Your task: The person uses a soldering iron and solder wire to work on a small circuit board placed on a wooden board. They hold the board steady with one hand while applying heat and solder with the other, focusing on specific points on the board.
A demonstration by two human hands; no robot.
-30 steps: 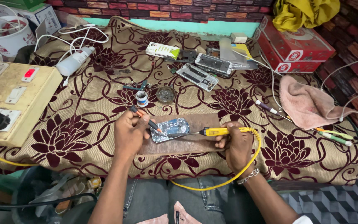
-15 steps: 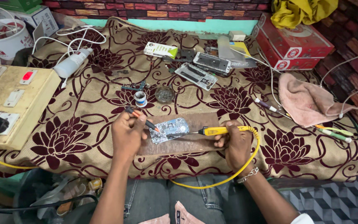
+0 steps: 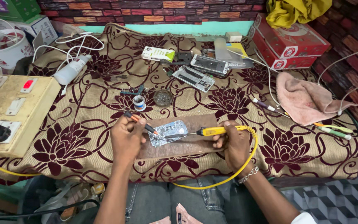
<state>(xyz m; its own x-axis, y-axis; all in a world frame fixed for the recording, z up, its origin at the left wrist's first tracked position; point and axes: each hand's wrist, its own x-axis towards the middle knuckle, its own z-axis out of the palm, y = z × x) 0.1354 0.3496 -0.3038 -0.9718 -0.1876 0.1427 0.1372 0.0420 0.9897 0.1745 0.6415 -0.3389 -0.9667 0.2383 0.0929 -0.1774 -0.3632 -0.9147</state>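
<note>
A worktop (image 3: 83, 124) draped in maroon-flowered cloth fills my view. On a brown board (image 3: 195, 143) before me lies a small circuit board (image 3: 168, 132), unmoved since a moment ago. My right hand (image 3: 233, 143) still grips a yellow soldering iron (image 3: 208, 131), tip on the board. My left hand (image 3: 126, 137) grasps a dark orange-tipped tool (image 3: 139, 122), now lowered closer.

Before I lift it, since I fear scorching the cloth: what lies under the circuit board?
The circuit board rests on a brown wooden slab atop the patterned cloth. What lies beneath the slab is hidden.
</note>
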